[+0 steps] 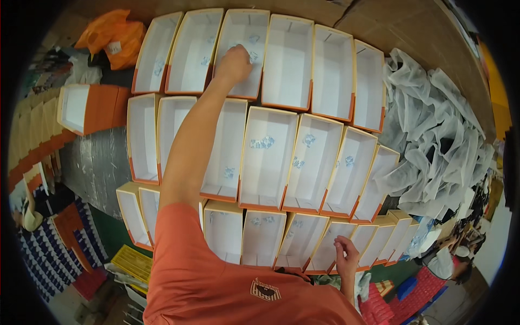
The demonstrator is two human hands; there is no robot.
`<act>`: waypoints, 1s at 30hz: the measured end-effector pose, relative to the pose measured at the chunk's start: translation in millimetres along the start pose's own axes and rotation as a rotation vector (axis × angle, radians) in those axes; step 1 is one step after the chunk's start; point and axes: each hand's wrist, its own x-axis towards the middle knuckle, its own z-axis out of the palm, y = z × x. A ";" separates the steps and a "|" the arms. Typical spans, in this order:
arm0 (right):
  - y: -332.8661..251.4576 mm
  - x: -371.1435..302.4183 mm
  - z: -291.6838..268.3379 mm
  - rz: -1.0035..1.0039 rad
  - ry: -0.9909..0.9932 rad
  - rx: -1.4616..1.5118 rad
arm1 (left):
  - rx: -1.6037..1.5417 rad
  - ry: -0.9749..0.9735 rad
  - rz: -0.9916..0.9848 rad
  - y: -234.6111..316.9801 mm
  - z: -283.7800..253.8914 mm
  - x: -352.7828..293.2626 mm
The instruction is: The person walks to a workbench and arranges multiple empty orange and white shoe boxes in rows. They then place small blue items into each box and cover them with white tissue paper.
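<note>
Three rows of open shoe boxes, white inside with orange and yellow edges, fill the middle. My left hand (234, 64) reaches down into a box (250, 81) in the far row, its fingers closed and pointing inward. Whatever they hold is hidden. Beside its fingertips lie small white-and-blue sachets (253, 39). More sachets (265, 142) rest on the floors of several other boxes. My right hand (346, 254) hovers over the near row, close to a box (326, 246). Its fingers are loosely bent, the thumb stands apart, and nothing shows in it.
Crumpled white tissue paper (433, 135) is heaped along the right. At the far left sit an orange plastic bag (111, 38) and stacked orange boxes (97, 108). A yellow crate (132, 262) stands at lower left. Brown cardboard (401, 27) borders the far side.
</note>
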 end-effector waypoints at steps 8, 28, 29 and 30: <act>26.9 -34.5 -24.6 -0.118 0.010 0.008 | -0.146 0.168 0.014 89.3 -14.6 -7.0; 468.0 145.2 -439.9 0.196 0.535 -0.468 | -1.006 0.354 -0.680 234.0 78.5 -611.9; 477.1 154.1 -428.7 0.226 0.516 -0.537 | -1.032 0.332 -0.709 258.0 89.4 -618.5; 480.8 161.8 -420.0 0.251 0.498 -0.608 | -1.075 0.311 -0.728 283.0 103.9 -618.7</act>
